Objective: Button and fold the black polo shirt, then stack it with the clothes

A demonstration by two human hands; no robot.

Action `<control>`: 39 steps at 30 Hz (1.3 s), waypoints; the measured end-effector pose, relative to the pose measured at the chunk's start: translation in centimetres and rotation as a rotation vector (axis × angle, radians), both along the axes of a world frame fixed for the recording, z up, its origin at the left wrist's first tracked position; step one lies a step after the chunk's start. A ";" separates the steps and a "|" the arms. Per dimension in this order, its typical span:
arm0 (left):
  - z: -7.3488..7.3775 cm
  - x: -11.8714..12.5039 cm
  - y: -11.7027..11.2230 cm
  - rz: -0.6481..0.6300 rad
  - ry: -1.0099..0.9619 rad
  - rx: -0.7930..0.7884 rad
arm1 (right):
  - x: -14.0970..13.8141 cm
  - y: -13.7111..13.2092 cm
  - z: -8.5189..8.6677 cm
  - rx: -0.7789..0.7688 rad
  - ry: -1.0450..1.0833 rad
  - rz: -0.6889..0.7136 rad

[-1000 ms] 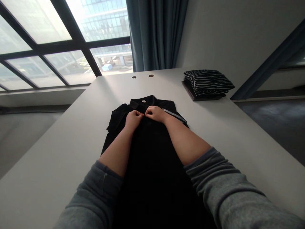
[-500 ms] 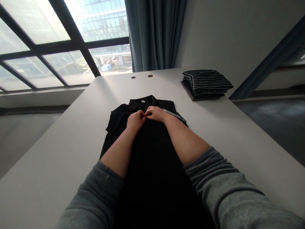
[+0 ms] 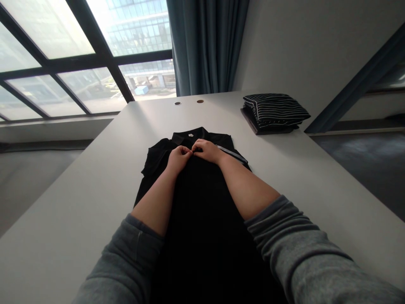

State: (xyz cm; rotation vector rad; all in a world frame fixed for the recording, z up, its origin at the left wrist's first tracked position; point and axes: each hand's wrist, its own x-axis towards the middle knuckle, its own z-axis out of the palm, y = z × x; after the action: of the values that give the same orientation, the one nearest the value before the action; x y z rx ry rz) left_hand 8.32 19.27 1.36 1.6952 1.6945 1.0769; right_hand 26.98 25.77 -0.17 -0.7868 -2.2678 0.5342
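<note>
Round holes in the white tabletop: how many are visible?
2, side by side between the black collared shirt and the blue curtain: left hole and right hole. The shirt may hide others.

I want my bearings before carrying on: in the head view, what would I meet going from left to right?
Window → left hand → right hand → striped bundle. The black garment spans beneath both hands, so I left it out of the order.
</note>
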 end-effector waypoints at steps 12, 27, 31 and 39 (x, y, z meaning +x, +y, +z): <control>1.5 0.6 -0.9 -0.060 0.495 0.079 | -0.5 0.6 -0.8 0.052 -0.074 -0.003; 1.9 1.8 -1.4 0.088 0.413 0.019 | -0.7 -0.6 1.0 -0.008 -0.123 -0.073; 1.6 1.7 -1.3 0.102 0.382 0.017 | -0.4 -0.5 1.3 -0.026 -0.140 -0.036; 1.4 1.3 -1.1 0.067 0.273 0.012 | -0.4 -0.2 0.5 -0.080 -0.145 -0.094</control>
State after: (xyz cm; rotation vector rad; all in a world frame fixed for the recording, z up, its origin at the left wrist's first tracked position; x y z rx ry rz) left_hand 9.58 18.20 2.75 1.8746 1.9263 0.9187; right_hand 26.58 25.58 0.35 -0.9963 -2.3389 0.5425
